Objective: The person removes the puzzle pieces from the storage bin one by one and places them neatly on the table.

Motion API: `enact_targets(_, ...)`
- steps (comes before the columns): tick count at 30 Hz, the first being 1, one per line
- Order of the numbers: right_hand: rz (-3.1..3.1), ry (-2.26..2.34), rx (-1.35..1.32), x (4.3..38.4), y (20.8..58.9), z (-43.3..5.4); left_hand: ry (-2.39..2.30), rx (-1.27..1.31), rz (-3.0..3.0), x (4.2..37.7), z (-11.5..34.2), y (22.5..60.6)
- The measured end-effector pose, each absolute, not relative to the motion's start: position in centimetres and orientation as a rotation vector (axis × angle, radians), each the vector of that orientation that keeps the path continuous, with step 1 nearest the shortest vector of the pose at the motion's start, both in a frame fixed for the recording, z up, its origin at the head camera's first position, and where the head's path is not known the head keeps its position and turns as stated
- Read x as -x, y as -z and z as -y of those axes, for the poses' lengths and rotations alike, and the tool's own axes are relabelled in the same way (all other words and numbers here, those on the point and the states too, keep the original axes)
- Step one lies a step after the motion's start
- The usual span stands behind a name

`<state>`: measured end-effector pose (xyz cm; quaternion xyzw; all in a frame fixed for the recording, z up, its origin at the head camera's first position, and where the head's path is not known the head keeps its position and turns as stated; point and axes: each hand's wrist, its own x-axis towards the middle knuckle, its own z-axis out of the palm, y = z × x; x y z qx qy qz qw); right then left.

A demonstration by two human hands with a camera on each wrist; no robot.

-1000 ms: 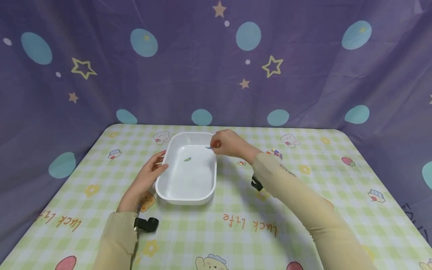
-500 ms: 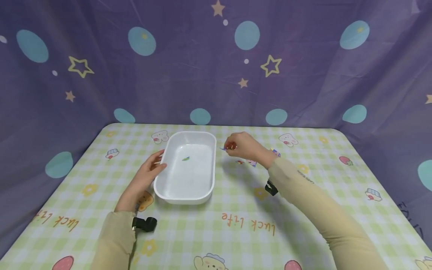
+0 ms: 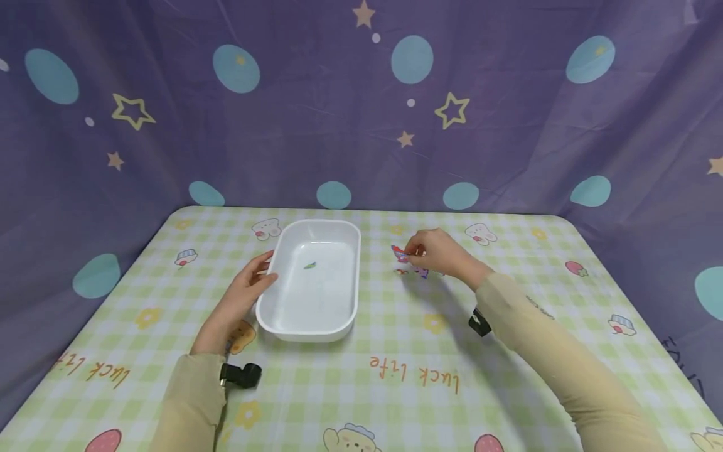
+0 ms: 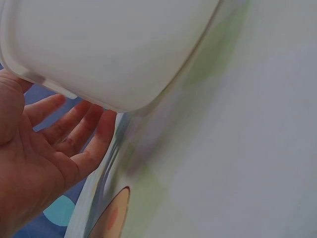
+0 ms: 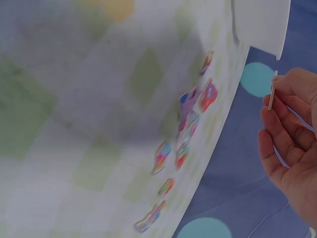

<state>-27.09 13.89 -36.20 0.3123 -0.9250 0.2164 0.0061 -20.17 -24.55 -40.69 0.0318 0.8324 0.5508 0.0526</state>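
At the left rim of a white plastic tray [image 3: 316, 307] is my left hand [image 3: 245, 289], its thumb over the edge and its fingers against the outside. In the left wrist view, the fingertips touch below the rim. A small green flat piece [image 3: 310, 265] lies inside the tray. My right hand [image 3: 437, 253] pinches a thin, flat red-and-blue cut-out piece [image 3: 398, 253] between thumb and fingers. The right wrist view shows this piece edge-on, above the table. Several similar colourful pieces [image 5: 188, 106] lie below the right hand, partly hidden from the head view.
A green-and-white checked tablecloth [image 3: 395, 333] with printed cartoons covers the table. Behind it hangs a purple curtain [image 3: 316, 144] with stars and dots. Black straps with cameras [image 3: 241, 375] sit on both wrists.
My right hand has moved from above the tray's right rim to the right, over the loose pieces, still pinching a piece. The left hand stays on the tray.
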Motion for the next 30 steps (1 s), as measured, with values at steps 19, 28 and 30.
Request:
enact_targets(19,2.954,-0.637,-0.806,27.0,38.1,-19.1,-1.664,-0.069,-2.535,20.2,24.5,40.8)
enact_targets(28,2.957,-0.553,-0.807,27.2,39.4,-21.3,-1.654,-0.064,-2.553,20.3,24.5,40.9)
enact_targets(30,2.954,-0.542,-0.798,27.3,39.6,-21.7,-1.652,-0.061,-2.554,20.3,24.5,40.9)
